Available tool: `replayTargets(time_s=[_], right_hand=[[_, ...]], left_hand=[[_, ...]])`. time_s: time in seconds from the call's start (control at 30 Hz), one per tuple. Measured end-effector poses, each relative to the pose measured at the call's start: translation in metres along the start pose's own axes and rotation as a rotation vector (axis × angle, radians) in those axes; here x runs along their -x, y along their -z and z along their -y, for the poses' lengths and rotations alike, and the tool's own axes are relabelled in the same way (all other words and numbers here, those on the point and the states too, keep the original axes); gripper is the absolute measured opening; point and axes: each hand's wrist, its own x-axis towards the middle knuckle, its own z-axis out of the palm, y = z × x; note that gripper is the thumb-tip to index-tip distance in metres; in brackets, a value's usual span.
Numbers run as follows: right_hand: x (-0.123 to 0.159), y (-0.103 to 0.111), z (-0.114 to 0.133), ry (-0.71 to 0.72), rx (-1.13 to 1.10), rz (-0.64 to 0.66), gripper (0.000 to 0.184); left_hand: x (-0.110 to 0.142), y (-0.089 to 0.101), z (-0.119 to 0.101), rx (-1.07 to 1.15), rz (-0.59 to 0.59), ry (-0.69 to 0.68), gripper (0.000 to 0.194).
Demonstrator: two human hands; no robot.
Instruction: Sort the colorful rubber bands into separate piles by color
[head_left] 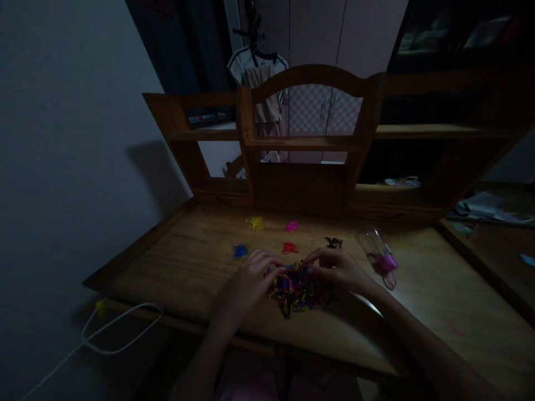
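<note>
A mixed heap of small, thin, many-coloured pieces [298,292], possibly clips or bands, lies on the desk in front of me. At its left back edge, my left hand [254,275] has thumb and forefinger pinched together. My right hand [334,267] pinches at the heap's right back edge. Whatever sits between either pair of fingertips is too small and dim to make out. Beyond my hands are separate little piles: yellow [254,224], pink [292,225], blue [239,251], red [290,247] and black [334,243].
A clear bottle with a pink cap [388,262] lies right of my right hand. The wooden desk [167,262] has a shelf unit [301,143] along its back. A white cable [121,351] loops at the left front edge, beside the wall.
</note>
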Motion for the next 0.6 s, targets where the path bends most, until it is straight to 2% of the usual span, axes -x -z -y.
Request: replayTargets(time_s=[0.6], right_hand=[[-0.0017,-0.0010,-0.0010,-0.028,-0.037,0.004,0.018]], left_hand=[[0.0002,0.0082,0.0069,-0.015,0.005,-0.020,0.002]])
